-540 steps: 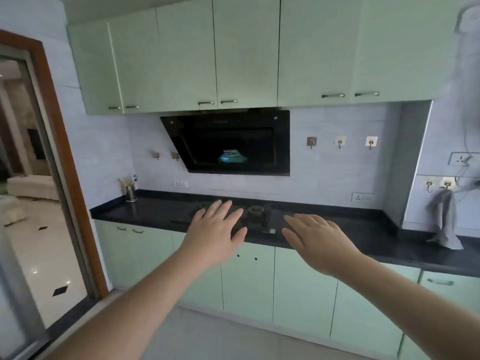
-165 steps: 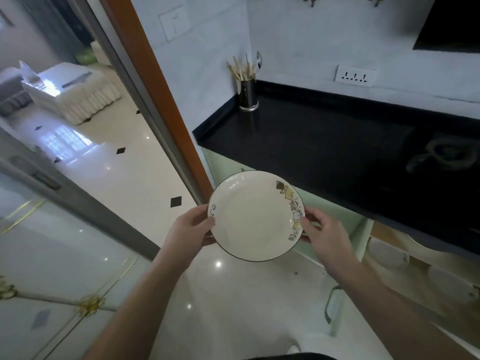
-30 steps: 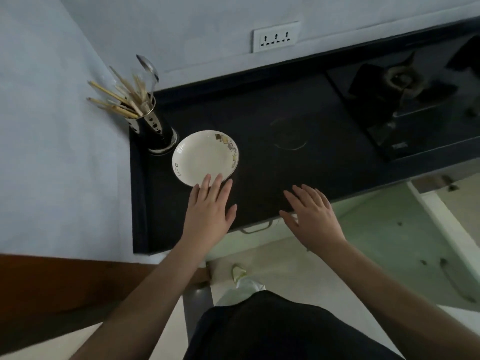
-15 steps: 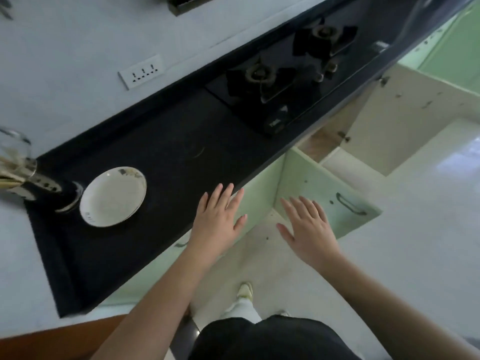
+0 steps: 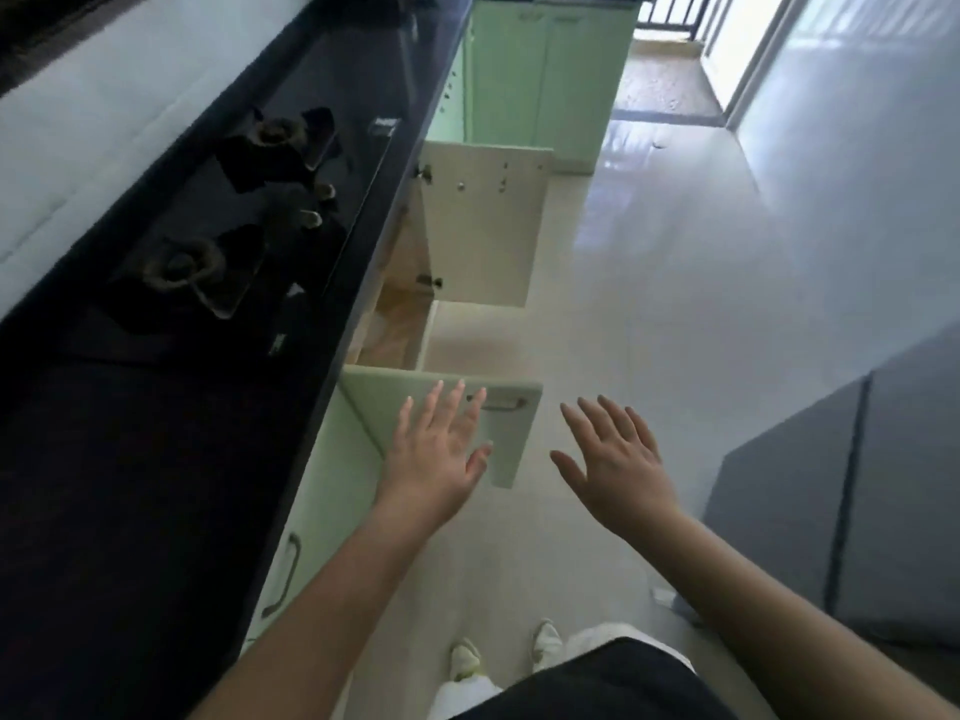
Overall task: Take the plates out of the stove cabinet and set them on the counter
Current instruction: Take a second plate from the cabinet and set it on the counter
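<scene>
Both grips spread empty, left hand (image 5: 434,454) and right hand (image 5: 613,459) reach mid-frame toward the open stove cabinet (image 5: 400,324) below the bench (image 5: 156,459), likely for another plate

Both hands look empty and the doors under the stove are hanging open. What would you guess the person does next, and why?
Probably step forward and reach down into the open cabinet under the stove for another plate. The left hand and right hand are open, empty and stretched toward it, and both doors stand open. No plate shows inside from here, so this is only a guess.
</scene>
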`<state>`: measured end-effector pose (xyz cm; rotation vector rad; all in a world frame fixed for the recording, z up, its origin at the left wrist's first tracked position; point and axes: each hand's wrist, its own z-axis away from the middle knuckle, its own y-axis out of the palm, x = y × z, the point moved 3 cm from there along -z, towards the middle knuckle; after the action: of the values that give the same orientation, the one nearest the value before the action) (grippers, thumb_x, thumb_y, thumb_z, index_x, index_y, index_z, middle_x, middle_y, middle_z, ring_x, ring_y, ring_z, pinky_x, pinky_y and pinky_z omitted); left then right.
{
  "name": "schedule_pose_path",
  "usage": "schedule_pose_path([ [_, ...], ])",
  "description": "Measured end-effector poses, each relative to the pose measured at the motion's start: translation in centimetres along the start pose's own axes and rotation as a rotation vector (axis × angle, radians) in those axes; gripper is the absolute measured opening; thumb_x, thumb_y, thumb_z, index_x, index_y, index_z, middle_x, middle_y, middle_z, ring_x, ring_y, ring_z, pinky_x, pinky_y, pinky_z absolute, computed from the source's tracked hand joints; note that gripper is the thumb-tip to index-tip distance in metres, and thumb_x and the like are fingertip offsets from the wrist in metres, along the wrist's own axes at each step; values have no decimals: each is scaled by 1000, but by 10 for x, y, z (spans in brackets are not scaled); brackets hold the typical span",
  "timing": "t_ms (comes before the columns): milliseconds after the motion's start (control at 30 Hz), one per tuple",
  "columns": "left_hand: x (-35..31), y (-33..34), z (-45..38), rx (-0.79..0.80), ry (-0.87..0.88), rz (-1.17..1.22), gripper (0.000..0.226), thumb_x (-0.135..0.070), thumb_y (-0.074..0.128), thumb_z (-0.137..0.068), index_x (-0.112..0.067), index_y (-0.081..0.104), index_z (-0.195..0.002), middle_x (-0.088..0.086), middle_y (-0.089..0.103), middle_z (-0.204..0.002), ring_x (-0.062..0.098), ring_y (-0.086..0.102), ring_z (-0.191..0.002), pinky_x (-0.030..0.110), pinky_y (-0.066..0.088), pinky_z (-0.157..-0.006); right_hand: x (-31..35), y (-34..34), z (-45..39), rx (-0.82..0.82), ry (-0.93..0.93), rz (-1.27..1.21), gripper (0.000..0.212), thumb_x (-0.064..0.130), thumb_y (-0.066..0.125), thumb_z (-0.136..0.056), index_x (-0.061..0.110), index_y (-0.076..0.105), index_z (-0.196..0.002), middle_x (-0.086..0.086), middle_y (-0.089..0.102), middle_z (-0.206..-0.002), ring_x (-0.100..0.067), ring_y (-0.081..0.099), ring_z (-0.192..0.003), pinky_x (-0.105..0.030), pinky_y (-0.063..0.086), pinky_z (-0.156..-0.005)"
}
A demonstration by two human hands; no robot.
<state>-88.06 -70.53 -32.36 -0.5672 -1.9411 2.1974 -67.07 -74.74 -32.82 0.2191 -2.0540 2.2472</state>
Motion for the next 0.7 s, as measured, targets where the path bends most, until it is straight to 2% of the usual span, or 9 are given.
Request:
schedule_pose_path([
  [167,-58,7,-42,66,170,45,62,-51,26,-100,-32,4,-155,-3,-1,-166,17,-8,-150,42,-7,-118,-59,-8,25,-8,216,15,61,57,22,-98,28,19,-152,-1,22,-160,-22,8,-149,-39,-3,-119],
  [367,-114,25,-95,112,298,-26,62,-51,27,-100,-33,5,-155,-2,3,-166,19,-4,-151,44,-2,-119,-127,-10,35,-44,400,-20,62,57,24,-97,27,22,-152,-2,25,-159,-23,11,-148,-39,-2,-119],
  [533,-155,38,-152,130,332,-56,62,-52,25,-100,-34,6,-155,-3,3,-166,18,-4,-151,42,-3,-119,-181,-8,14,-29,472,-55,61,55,25,-98,27,19,-152,-1,21,-160,-22,9,-148,-39,-3,-119],
  [700,-189,41,-199,138,326,-72,61,-53,26,-99,-34,8,-155,-3,5,-166,18,-3,-151,44,-3,-119,-231,-21,-21,-26,453,-85,62,54,24,-98,25,19,-153,-3,21,-160,-23,8,-148,-41,-1,-119],
])
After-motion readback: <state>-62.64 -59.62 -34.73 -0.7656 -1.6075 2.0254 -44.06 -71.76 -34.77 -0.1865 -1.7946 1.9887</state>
